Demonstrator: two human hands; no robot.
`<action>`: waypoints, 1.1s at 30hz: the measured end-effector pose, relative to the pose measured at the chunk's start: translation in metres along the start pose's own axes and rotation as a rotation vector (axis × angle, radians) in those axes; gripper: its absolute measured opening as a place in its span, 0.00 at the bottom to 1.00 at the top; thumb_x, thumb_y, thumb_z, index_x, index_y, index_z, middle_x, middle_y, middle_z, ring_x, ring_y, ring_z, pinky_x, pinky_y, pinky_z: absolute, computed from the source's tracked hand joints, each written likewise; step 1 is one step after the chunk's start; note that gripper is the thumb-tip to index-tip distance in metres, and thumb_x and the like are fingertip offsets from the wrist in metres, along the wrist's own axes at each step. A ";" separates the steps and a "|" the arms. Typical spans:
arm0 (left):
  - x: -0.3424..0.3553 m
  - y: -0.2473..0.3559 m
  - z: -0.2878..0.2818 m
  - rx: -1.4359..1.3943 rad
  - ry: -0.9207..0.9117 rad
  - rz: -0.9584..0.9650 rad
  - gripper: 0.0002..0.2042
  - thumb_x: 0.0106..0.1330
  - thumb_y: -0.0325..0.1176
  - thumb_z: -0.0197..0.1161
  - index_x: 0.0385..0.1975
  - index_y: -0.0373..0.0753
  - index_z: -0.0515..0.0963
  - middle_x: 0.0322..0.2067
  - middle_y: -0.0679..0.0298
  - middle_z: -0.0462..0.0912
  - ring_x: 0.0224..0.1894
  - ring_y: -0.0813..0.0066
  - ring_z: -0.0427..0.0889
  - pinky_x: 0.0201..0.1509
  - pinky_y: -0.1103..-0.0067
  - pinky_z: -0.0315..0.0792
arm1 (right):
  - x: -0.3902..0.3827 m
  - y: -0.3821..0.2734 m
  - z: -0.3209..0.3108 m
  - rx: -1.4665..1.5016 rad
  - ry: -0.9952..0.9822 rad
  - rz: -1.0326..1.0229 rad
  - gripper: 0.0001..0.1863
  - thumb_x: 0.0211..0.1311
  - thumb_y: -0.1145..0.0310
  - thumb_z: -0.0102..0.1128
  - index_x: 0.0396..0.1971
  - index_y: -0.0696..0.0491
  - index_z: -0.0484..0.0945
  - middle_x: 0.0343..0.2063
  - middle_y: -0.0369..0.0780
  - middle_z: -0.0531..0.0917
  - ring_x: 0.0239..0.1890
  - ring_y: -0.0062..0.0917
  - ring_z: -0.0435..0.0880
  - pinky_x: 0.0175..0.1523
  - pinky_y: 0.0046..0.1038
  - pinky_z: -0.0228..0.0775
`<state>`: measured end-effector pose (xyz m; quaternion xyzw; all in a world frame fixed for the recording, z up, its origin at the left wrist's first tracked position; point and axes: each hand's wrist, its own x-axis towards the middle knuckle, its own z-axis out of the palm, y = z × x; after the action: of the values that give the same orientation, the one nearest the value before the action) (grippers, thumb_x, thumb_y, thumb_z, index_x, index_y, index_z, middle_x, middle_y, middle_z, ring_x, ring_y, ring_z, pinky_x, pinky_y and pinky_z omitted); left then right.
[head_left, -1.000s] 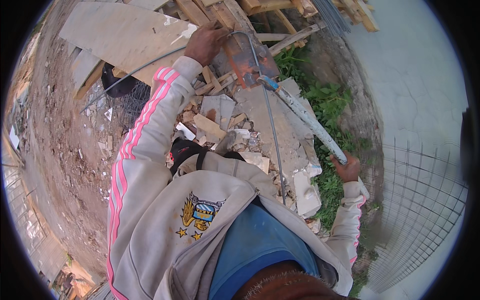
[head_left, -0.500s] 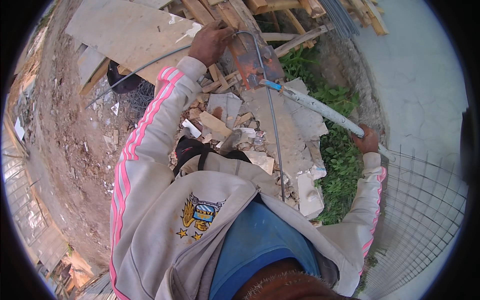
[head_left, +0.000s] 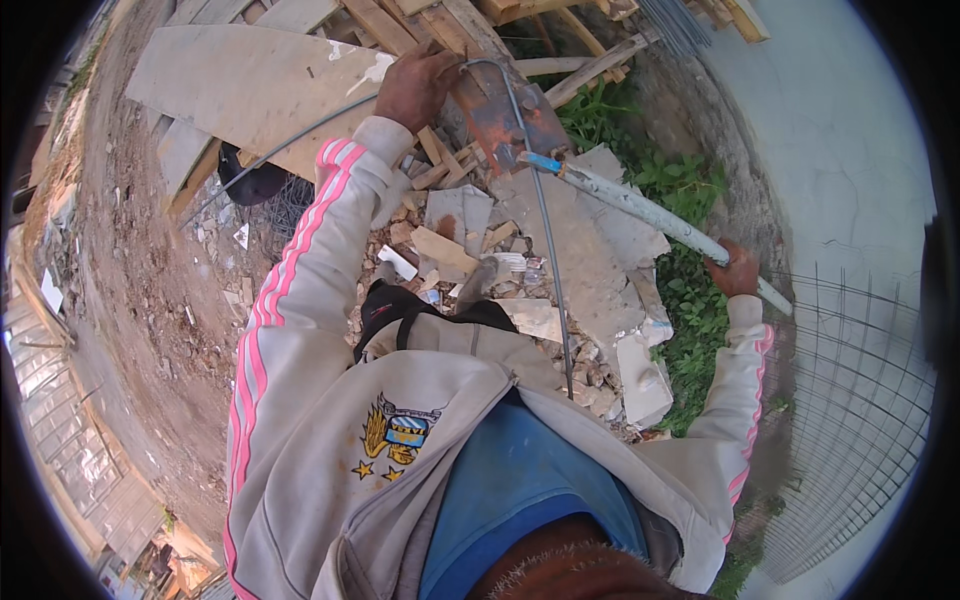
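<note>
At the upper middle, my left hand (head_left: 413,88) is closed on a thin grey steel rod (head_left: 545,225) close to its bend. One leg of the rod runs down-left behind my left forearm; the other crosses a rusty steel plate (head_left: 497,118) with stubs on it and comes back toward me. My right hand (head_left: 738,268), far to the right, grips a long whitish pipe (head_left: 640,208) near its outer end. The pipe's blue-marked end (head_left: 541,162) meets the rod at the plate's near edge, where the exact contact is hard to make out.
The plate rests on timber beams (head_left: 470,30), with a plywood sheet (head_left: 250,80) to the left. Broken concrete slabs (head_left: 590,250) and rubble lie below. Green weeds (head_left: 690,330), wire mesh (head_left: 850,400) and a pale wall (head_left: 830,130) line the right side. Tangled wire (head_left: 285,210) lies left.
The whole view has shifted slightly. Both hands keep their grips, and the rod and pipe stand nearly as before, with no clear further bending.
</note>
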<state>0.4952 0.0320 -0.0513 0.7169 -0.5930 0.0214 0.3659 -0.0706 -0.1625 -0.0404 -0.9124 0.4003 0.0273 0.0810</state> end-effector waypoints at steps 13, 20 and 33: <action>0.000 -0.010 0.004 0.048 -0.006 0.026 0.10 0.63 0.34 0.64 0.40 0.40 0.84 0.37 0.52 0.83 0.40 0.49 0.82 0.45 0.61 0.76 | -0.025 -0.020 0.000 -0.044 0.104 0.159 0.17 0.45 0.60 0.75 0.36 0.50 0.84 0.27 0.47 0.85 0.34 0.47 0.85 0.40 0.44 0.77; 0.004 -0.019 0.006 0.113 -0.037 0.055 0.10 0.65 0.38 0.62 0.41 0.43 0.84 0.38 0.52 0.84 0.41 0.50 0.83 0.47 0.61 0.77 | -0.085 -0.051 0.037 -0.057 0.139 0.276 0.18 0.45 0.59 0.75 0.38 0.46 0.86 0.30 0.46 0.86 0.36 0.45 0.86 0.41 0.43 0.77; 0.019 -0.043 0.016 0.063 -0.122 0.177 0.14 0.66 0.40 0.58 0.45 0.43 0.84 0.42 0.52 0.83 0.49 0.52 0.81 0.54 0.62 0.75 | -0.211 -0.253 0.077 -0.026 0.228 0.733 0.20 0.53 0.53 0.68 0.42 0.49 0.86 0.33 0.50 0.86 0.38 0.47 0.85 0.44 0.43 0.77</action>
<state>0.5319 0.0080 -0.0760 0.6729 -0.6742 0.0286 0.3031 -0.0269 0.1722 -0.0607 -0.7070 0.7059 -0.0419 0.0094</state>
